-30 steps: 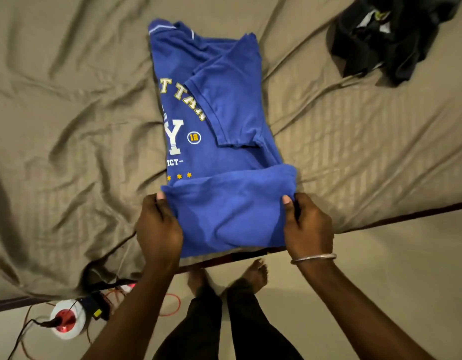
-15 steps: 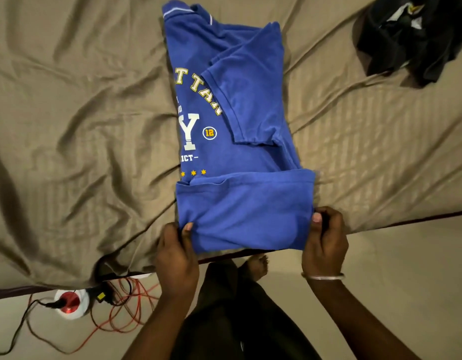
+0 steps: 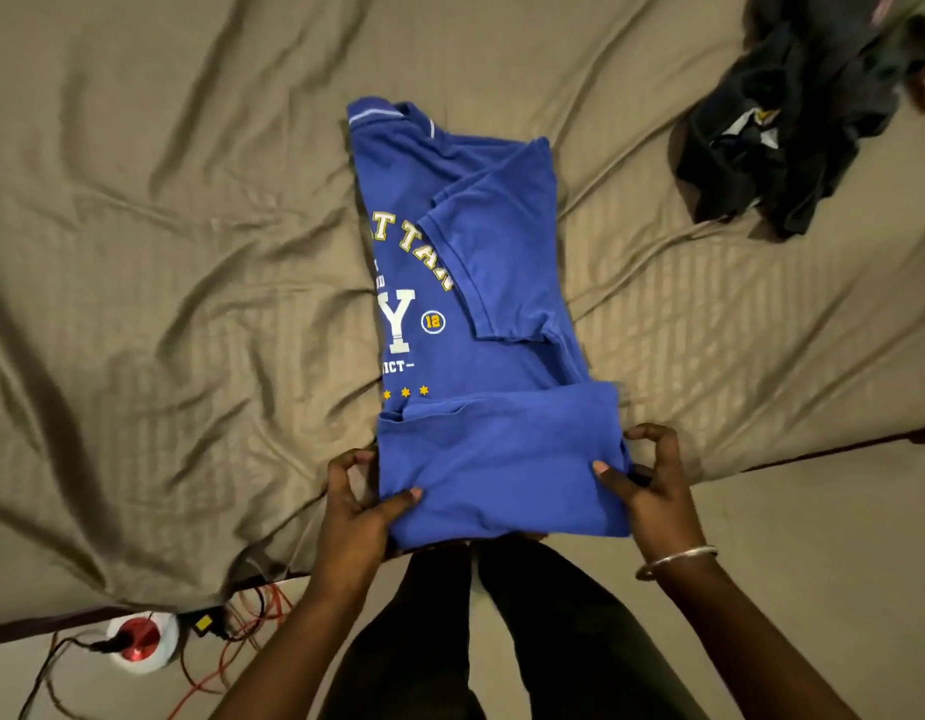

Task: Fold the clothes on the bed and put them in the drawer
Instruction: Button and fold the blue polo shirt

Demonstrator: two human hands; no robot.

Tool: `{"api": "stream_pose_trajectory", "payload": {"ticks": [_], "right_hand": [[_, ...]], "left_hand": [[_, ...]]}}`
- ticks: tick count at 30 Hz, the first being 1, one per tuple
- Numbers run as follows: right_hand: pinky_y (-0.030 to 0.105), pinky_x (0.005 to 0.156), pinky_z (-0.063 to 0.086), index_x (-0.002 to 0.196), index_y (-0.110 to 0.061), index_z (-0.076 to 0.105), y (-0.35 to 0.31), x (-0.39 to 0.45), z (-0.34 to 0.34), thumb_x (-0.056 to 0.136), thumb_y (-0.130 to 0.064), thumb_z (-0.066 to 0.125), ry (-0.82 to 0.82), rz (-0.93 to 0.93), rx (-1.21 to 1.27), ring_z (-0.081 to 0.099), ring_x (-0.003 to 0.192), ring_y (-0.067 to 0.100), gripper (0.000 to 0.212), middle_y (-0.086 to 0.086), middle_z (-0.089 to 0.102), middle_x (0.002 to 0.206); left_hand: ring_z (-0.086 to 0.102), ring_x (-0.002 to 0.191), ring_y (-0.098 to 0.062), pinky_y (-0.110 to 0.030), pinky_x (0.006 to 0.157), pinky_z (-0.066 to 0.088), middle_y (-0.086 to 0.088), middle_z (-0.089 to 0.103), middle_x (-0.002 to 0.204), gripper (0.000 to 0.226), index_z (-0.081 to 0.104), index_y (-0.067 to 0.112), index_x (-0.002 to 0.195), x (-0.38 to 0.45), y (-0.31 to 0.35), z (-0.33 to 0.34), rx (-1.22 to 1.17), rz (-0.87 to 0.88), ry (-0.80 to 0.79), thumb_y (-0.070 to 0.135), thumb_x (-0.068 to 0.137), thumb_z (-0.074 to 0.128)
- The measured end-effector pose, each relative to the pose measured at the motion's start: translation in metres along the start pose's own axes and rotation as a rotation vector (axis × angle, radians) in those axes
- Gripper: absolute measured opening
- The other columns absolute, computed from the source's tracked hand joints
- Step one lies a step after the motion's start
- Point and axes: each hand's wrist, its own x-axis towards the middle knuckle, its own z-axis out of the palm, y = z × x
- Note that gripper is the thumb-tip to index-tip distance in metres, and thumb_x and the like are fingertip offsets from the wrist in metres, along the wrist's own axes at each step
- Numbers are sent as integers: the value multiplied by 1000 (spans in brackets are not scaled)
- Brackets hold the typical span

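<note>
A blue T-shirt (image 3: 481, 283) with white and yellow lettering lies lengthwise on the olive-brown bed sheet (image 3: 164, 304), its sides folded in and a sleeve laid across the front. Its bottom hem is folded up over the lower part. My left hand (image 3: 364, 506) pinches the near left corner of that folded part, thumb on top. My right hand (image 3: 645, 485) pinches the near right corner the same way; a metal bangle is on that wrist. The fold sits at the bed's near edge.
A crumpled dark garment (image 3: 793, 116) lies at the bed's far right. On the floor at lower left sit a white and red extension reel (image 3: 141, 641) and tangled orange cables (image 3: 232, 662). My legs stand against the bed edge.
Both hands slid down from the top edge of the folded-up hem to its near corners. The view tilted, so the shirt appears lower in the frame.
</note>
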Motion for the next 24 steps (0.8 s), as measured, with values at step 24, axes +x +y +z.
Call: {"api": "stream_pose_trajectory", "payload": {"ticks": [24], "right_hand": [[36,73,47,110,-17,64,-78,136,61,85,-60,59,382,-459,-384,58,80,25,50,7,64,85]], "left_hand": [[60,103,-33,-45,90,49,-11,64,107,61,59,7,109,105,97,67,298,328,516,56,73,69]]}}
